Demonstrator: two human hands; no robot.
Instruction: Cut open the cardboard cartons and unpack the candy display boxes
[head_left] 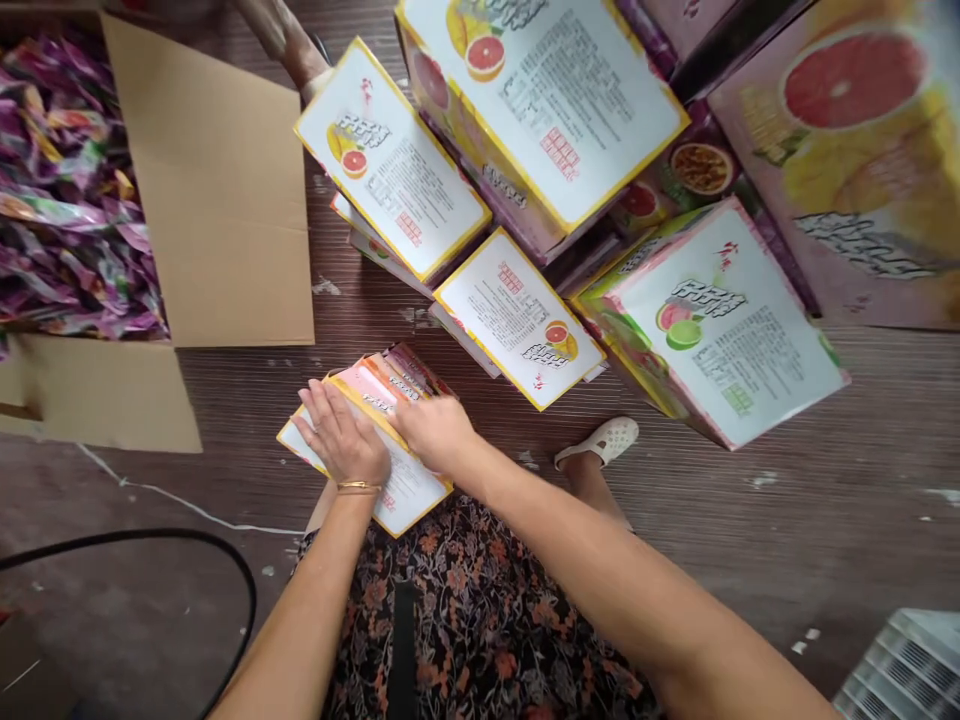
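Note:
A flat, folded fruit-print carton (409, 490) with a yellow edge lies across my lap, just above the wooden floor. My left hand (341, 440) presses flat on its white panel, fingers spread, a gold bangle on the wrist. My right hand (431, 430) rests on the carton's upper part, fingers curled over the pink and dark folded flaps (390, 378). Whether the right hand grips a flap or only presses on it is unclear.
Several more printed cartons lie ahead: flat ones (390, 165) (519, 315) and assembled boxes (547, 90) (720, 320). An open cardboard box (217, 190) of purple packets (67, 190) stands at left. A black cable (225, 560) loops at lower left; my sandal (604, 440) shows.

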